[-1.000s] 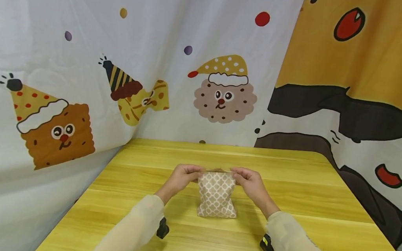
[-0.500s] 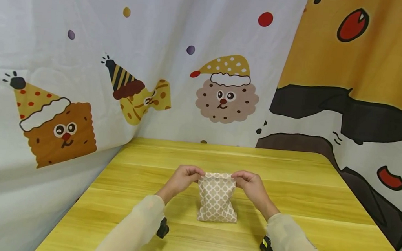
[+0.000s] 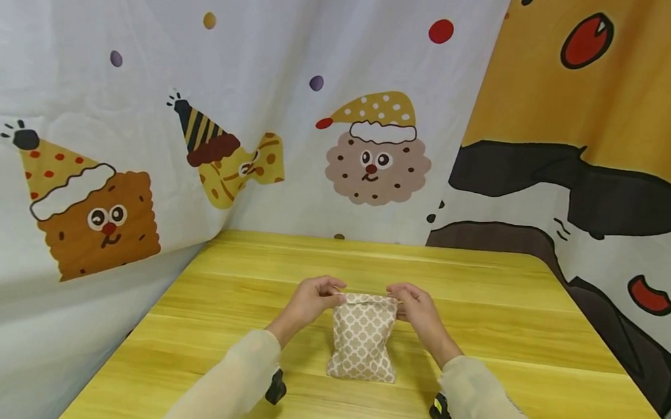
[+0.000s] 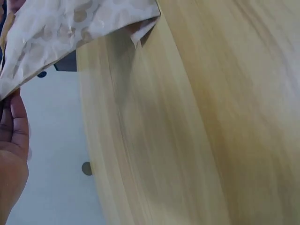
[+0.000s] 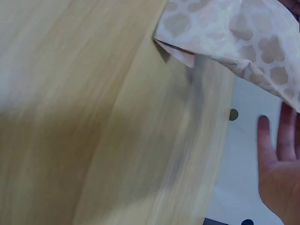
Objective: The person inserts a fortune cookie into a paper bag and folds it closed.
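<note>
A small beige paper bag (image 3: 363,340) with a white lattice pattern stands upright on the table, its top edge folded over in a narrow strip. At its upper left corner, my left hand (image 3: 312,301) pinches the edge, the thumb in front and other fingers behind. My right hand (image 3: 421,311) holds the upper right corner, with some fingers behind the paper. In the left wrist view the bag's side (image 4: 70,33) hides the left fingertips. The right wrist view shows the bag (image 5: 229,33) above partly extended right fingers (image 5: 269,145). What the bag contains is hidden.
The yellow wood-grain table (image 3: 237,261) extends around the bag. Behind it and along both sides hangs a white curtain (image 3: 277,47) printed with cartoon figures. Black wrist devices (image 3: 277,387) sit below both cuffs.
The brown opening at the bag's top is now covered by a folded strip. Both hands have shifted slightly, their index fingers lifting from the top edge, and the bag sits a little nearer.
</note>
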Action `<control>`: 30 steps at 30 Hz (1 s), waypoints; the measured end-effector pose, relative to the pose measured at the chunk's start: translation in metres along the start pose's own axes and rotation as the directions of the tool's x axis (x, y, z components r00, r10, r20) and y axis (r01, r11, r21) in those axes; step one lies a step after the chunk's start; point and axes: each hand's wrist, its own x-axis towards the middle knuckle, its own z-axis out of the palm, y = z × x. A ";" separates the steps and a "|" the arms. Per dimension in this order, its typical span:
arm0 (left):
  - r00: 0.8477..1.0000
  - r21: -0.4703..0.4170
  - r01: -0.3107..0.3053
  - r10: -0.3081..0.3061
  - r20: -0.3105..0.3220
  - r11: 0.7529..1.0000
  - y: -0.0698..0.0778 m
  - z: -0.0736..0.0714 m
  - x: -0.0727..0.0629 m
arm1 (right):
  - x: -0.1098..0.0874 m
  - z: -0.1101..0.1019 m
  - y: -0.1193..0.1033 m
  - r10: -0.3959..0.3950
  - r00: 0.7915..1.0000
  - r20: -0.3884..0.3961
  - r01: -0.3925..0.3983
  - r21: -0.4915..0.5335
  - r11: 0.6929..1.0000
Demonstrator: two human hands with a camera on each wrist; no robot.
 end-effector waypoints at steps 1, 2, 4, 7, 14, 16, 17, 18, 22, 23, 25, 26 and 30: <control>1.000 -0.007 -0.006 0.006 0.000 1.000 0.001 0.001 0.000 | 0.000 0.000 -0.001 0.019 1.000 0.010 -0.019 -0.017 1.000; 1.000 -0.012 -0.008 0.008 -0.001 1.000 0.002 0.003 0.000 | 0.000 0.001 -0.002 0.030 0.999 0.024 -0.029 -0.051 0.998; 1.000 -0.014 -0.016 0.016 -0.003 1.000 0.002 0.005 0.001 | 0.001 0.001 -0.003 0.039 0.998 0.042 -0.034 -0.120 0.992; 1.000 -0.030 -0.006 0.005 -0.006 1.000 0.003 0.007 0.002 | 0.000 0.002 -0.004 0.004 0.999 0.035 0.003 -0.195 0.981; 0.997 -0.028 0.074 -0.074 0.010 0.997 0.011 0.013 0.003 | 0.000 0.007 -0.007 -0.036 0.999 0.016 0.039 -0.208 0.977; 0.995 0.018 0.100 -0.101 0.019 0.995 0.014 0.017 0.004 | 0.000 0.009 -0.007 -0.034 0.999 0.012 0.036 -0.207 0.978; 0.994 0.043 0.108 -0.109 0.023 0.993 0.015 0.019 0.005 | 0.000 0.010 -0.007 -0.031 0.999 0.009 0.032 -0.207 0.978; 0.993 0.067 0.114 -0.116 0.026 0.991 0.015 0.021 0.007 | -0.001 0.010 -0.006 -0.026 1.000 0.009 0.028 -0.203 0.979; 0.994 0.122 0.110 -0.112 0.015 0.987 0.014 0.024 0.005 | -0.002 0.014 -0.003 0.004 1.000 0.003 -0.004 -0.174 0.985; 0.994 0.123 0.106 -0.108 0.011 0.987 0.014 0.025 0.005 | -0.002 0.015 -0.003 0.017 1.000 0.003 -0.016 -0.159 0.987; 0.995 0.123 0.102 -0.104 0.004 0.987 0.014 0.026 0.002 | -0.002 0.020 -0.003 0.037 0.999 -0.004 -0.037 -0.137 0.990; 0.994 0.122 0.108 -0.109 0.001 0.987 0.014 0.026 0.002 | -0.002 0.022 -0.003 0.044 0.999 -0.010 -0.045 -0.128 0.991; 0.993 0.136 0.118 -0.118 -0.008 0.984 0.013 0.028 -0.001 | -0.004 0.031 -0.003 0.049 0.998 -0.029 -0.053 -0.140 0.989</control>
